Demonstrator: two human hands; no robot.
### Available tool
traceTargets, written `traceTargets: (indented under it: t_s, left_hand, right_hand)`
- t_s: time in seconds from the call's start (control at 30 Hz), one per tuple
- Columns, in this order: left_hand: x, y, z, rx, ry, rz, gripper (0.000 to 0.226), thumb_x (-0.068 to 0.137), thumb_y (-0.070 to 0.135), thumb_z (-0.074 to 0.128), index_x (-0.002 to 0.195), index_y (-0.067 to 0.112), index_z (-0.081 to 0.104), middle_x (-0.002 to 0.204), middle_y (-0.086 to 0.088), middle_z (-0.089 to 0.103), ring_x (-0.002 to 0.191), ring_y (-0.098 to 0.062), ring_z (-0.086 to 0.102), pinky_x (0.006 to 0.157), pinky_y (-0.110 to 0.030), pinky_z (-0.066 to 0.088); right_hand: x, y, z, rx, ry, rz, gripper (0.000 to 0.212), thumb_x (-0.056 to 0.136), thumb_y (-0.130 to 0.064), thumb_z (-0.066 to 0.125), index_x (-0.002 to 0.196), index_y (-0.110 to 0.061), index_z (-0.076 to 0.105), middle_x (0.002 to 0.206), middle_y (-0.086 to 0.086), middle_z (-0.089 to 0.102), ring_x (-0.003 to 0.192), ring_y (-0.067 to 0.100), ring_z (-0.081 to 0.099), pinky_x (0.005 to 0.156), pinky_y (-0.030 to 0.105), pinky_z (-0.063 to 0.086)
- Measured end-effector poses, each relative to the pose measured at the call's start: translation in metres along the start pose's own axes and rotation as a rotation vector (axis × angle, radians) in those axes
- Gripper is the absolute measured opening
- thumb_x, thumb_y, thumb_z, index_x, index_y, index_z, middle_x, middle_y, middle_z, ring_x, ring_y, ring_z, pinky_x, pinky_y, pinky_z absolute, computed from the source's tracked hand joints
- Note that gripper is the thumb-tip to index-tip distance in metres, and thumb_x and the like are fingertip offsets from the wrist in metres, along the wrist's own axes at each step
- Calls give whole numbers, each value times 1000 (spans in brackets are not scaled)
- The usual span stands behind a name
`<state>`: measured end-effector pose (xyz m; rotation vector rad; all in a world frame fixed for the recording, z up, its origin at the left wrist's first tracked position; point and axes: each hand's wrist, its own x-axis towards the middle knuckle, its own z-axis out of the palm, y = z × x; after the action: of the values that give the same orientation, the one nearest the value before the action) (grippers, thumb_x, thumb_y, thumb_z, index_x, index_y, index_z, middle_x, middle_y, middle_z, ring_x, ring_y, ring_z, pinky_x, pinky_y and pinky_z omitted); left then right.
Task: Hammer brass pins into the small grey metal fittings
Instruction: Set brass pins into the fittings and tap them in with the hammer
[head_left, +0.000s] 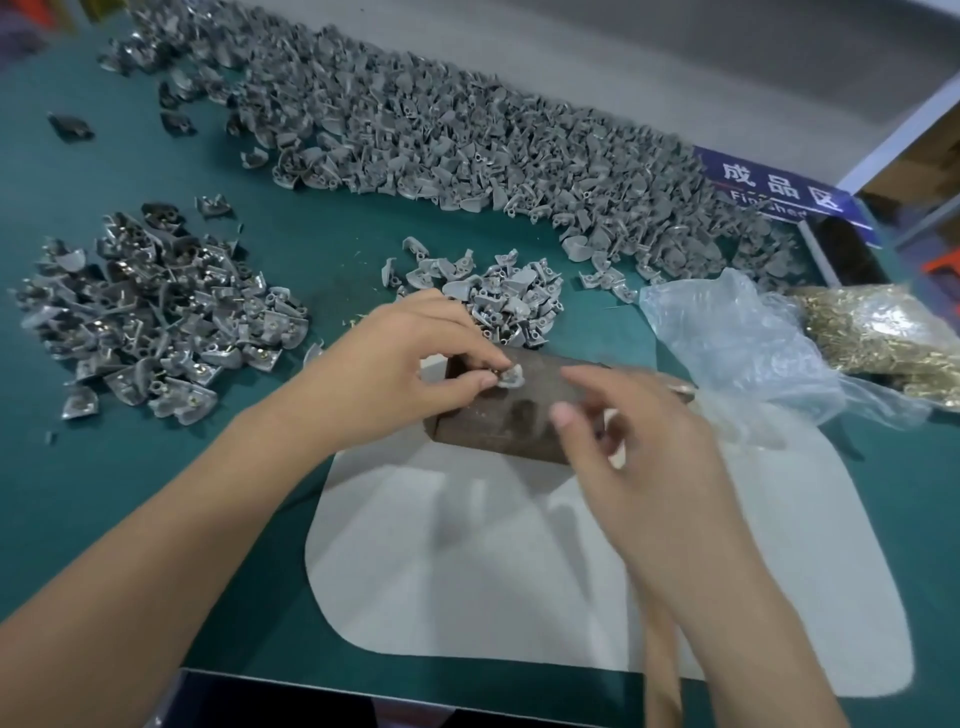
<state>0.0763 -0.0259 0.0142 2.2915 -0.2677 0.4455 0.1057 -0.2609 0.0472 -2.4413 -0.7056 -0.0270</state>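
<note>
**Holding a fitting on the block**

Pinching a small grey metal fitting between thumb and fingers, the left hand keeps it on top of a dark, worn block at the centre of the frame. The right hand hovers just to the right of the fitting, above the block, its fingers loosely curled; motion blur makes it impossible to tell whether they pinch a pin or anything else. A blurred wooden handle shows below the right wrist at the bottom of the frame.

The block sits at the upper edge of a pale grey mat spread on the green surface. Just above the left hand lies a small heap of fittings. A far larger drift of grey fittings runs diagonally from the upper left across to the right. At the left of the frame is a separate pile of fittings with brass showing in them.

At the right, a clear plastic bag lies crumpled, and beside it a mass of brass pins reaches the right edge. A blue sign with white characters stands in the upper right.
</note>
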Motion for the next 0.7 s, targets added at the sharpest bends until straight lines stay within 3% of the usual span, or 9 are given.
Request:
traceTargets:
  t_s: [0.07,0.13,0.27,0.37,0.47,0.6,0.7]
  left_hand:
    - [1,0,3,18,53,-15,17,87,11,80,103,17,82,89,8,70,87,-7,58,82,-18,45]
    - [1,1,5,21,73,-44,14,87,10,80,100,14,81,87,6,69,85,0,55,79,-9,38]
    - [2,2,6,75,53,-64,9,94,12,73,102,11,77,89,1,65,89,-12,54,82,-18,40]
    - [5,3,8,217,47,-35,12,100,13,63,101,6,73,92,-6,64,93,-26,54,87,-29,39]
    - [6,8,12,263,110,-66,14,103,14,58,98,4,67,93,-3,56,93,-24,49,89,-30,38]
    - [0,18,11,260,259,-120,29,107,32,42,96,8,56,96,3,45,91,-14,41,75,-27,32]
    - [0,24,18,296,75,-89,30,104,35,45,96,10,59,96,0,51,93,-20,45,78,-29,35]
  right_hand:
    - [12,-7,15,-8,-60,-65,30,95,-45,67,124,-39,68,97,-17,65,86,12,61,86,52,53]
    - [26,-10,24,-53,-47,-62,25,93,-49,65,117,-43,66,97,-19,66,91,13,63,88,53,52]
    - [53,-7,31,72,-23,-48,4,90,-31,76,94,-31,77,85,-16,73,81,10,67,76,40,56]
    - [62,-11,34,91,5,-43,3,86,-26,78,86,-28,80,73,-19,71,70,5,64,64,22,50]
    - [65,-14,36,167,45,-13,7,85,-22,78,79,-25,79,65,-22,68,67,2,65,58,10,42]
    - [75,-16,37,66,95,28,6,84,-32,75,80,-28,72,71,-16,68,74,9,65,71,32,54]
    - [79,-15,40,-60,106,17,6,90,-35,70,92,-29,72,90,-11,72,89,16,66,76,33,49]
